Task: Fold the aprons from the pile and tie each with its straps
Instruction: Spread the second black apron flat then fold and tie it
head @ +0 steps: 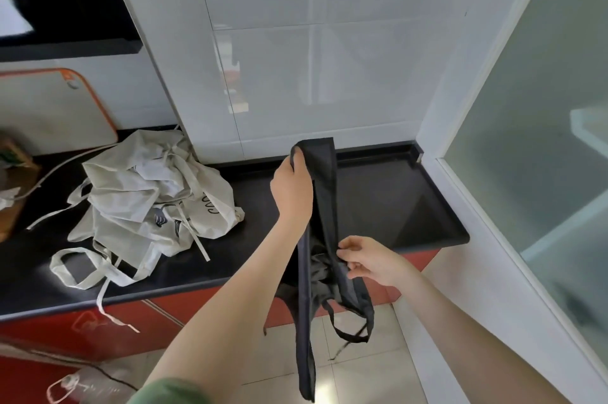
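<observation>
Black counter [378,206]: cream aprons [154,199] heaped at left (one strap [100,300] hangs over front edge); cutting board [49,107] behind.

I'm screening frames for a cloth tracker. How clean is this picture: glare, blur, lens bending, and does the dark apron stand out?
Head view: wide-angle bending curves the door frame and the counter; glossy wall tiles carry pale reflections; light even, detail slightly soft; the black apron, gripped by the left hand and pinched by the right hand, nearly merges with that dark counter.
</observation>
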Action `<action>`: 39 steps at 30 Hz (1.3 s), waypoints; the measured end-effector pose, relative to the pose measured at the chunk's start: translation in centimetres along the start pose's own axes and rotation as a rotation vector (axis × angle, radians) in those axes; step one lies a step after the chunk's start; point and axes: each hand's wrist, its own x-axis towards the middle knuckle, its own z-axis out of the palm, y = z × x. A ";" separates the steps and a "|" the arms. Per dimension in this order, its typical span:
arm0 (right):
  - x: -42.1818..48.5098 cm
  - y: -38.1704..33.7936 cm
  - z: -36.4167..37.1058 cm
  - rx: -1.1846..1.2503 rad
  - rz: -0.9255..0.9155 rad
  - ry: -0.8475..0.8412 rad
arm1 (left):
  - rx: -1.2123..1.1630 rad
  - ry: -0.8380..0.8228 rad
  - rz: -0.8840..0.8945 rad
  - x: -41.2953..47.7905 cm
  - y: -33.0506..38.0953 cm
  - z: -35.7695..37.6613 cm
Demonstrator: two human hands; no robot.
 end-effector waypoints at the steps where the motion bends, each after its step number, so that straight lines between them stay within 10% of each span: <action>1: 0.2 0.3 -0.2 0.030 -0.009 -0.061 | -0.030 0.019 -0.010 0.2 0.1 -0.2; 7: -0.1 0.2 -2.4 -0.397 0.038 0.009 | -0.152 0.121 -0.052 2.2 -0.4 -2.2; 12: -0.1 -0.7 -3.4 0.021 -0.057 0.405 | -0.114 0.236 -0.071 3.1 -1.3 -3.4; 16: -0.3 -3.3 -4.8 -0.181 -0.284 0.752 | 0.280 0.340 -0.071 4.2 -2.4 -4.7; 23: -0.9 -7.0 -6.5 -0.634 -0.555 0.808 | 0.564 0.379 -0.198 5.1 -4.5 -8.4; 31: -1.2 -7.8 -5.5 -0.759 -0.543 0.814 | -0.461 0.300 -0.603 4.9 -4.2 -9.1; 39: 0.4 -4.9 -5.7 -0.746 -0.205 0.574 | -0.952 0.409 -0.347 3.9 -2.7 -6.9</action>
